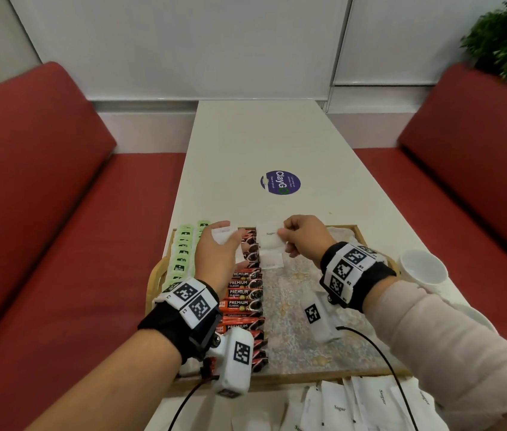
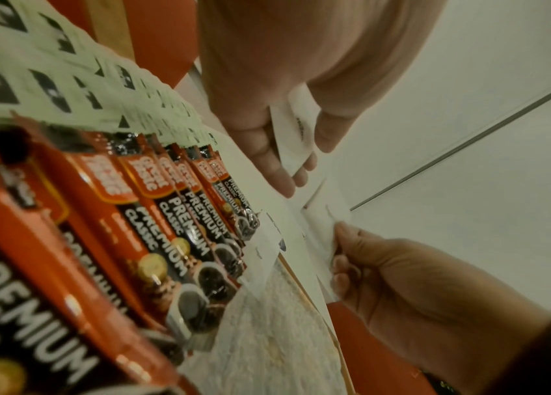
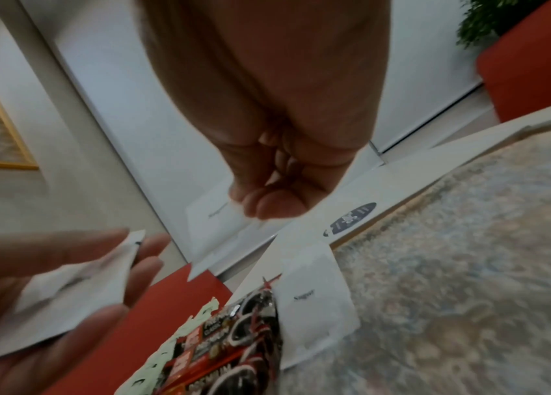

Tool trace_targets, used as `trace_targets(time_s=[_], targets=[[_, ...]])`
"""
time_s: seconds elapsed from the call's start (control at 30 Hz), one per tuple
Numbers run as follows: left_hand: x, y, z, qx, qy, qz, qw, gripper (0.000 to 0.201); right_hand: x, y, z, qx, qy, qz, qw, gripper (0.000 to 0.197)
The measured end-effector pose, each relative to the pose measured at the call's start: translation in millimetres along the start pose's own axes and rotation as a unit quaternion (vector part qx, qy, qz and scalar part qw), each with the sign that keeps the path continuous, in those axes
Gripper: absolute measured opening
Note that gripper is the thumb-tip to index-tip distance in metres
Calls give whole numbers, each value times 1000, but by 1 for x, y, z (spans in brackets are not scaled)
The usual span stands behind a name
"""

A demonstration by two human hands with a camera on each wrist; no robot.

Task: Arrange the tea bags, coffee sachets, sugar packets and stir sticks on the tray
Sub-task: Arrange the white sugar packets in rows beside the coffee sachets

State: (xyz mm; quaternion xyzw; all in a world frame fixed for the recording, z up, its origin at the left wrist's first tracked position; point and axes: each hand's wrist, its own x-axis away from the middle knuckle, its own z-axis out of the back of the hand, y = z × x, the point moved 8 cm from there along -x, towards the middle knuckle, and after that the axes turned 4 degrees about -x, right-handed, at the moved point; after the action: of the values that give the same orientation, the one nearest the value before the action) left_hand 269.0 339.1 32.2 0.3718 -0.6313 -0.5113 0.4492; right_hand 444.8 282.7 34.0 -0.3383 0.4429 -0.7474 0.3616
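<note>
Loose sugar packets (image 1: 367,402) are heaped on the counter (image 1: 264,144) at the near edge, just outside the tray (image 1: 358,227), evidently kept within reach as stock. One sugar packet (image 1: 272,237) is pinched at its edge by the right hand (image 1: 303,237) above the tray's far end, where a third column is being started beside the coffee sachets (image 1: 246,293). A placed packet (image 1: 272,261) is seen lying just right of them. More packets (image 1: 224,236) are clasped in the left hand (image 1: 218,253), thumb over fingers, apparently as a feeding supply. Tea bags (image 1: 182,253) are lined along the left rim. No stir sticks can be made out.
</note>
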Motion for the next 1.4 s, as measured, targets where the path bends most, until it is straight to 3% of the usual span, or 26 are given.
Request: trace_targets(time_s=[0.2,0.43,0.7,0.87,1.0,1.1,1.23,1.33,1.4], targets=[[-3,-4,3,20,-3,22,1000,28,-7,40,0,38,21,-82,996,38],[-3,-8,3,42,-10,51,998,23,-12,54,-14,91,7,-115,989,32],[-4,-16,2,66,-34,76,994,36,-13,57,-18,116,1,-132,984,26],[-4,-19,1,76,-54,94,991,35,-19,57,-21,165,2,-115,980,30],[-4,-18,1,43,-64,77,994,29,-21,56,-23,208,-11,-109,972,18],[-3,-17,-1,17,-76,70,995,21,-21,47,-16,224,17,-79,971,13],[-1,-15,-1,-36,-87,49,994,21,-14,10,-6,92,67,40,993,10],[3,-12,-2,-70,-82,31,994,22,-2,-24,-16,28,-9,120,992,8],[7,-10,-3,-84,-78,19,993,24,8,-40,-26,47,-72,144,986,8]])
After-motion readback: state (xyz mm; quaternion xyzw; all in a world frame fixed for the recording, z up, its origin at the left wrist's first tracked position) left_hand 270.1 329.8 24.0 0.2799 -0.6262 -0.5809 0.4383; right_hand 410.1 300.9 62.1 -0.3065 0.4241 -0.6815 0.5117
